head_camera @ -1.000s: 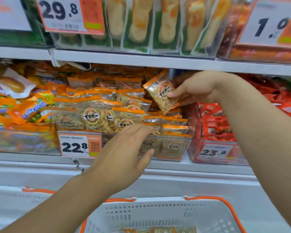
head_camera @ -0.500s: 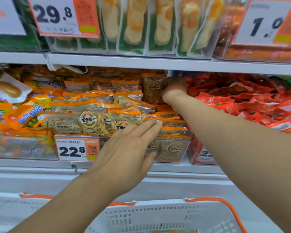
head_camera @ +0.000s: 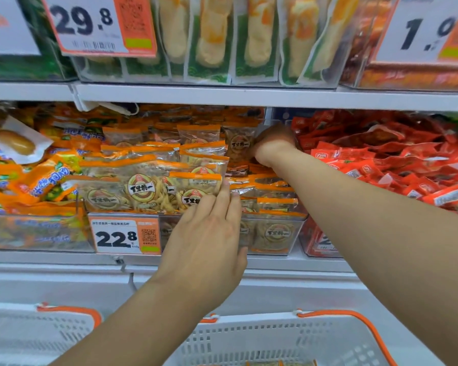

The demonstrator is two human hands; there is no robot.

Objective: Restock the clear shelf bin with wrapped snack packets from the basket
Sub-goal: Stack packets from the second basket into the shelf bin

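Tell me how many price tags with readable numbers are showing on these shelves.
3. The 29.8 tag hangs upper left, the 22.8 tag fronts the clear bin, and a tag starting 1 sits upper right. A fourth may hide behind the right forearm.

Fingers of the right hand (head_camera: 273, 143) are hidden deep in the clear plastic shelf bin (head_camera: 275, 233), grip undeterminable; the white perforated basket (head_camera: 288, 339) with orange handles is cropped by the bottom edge.
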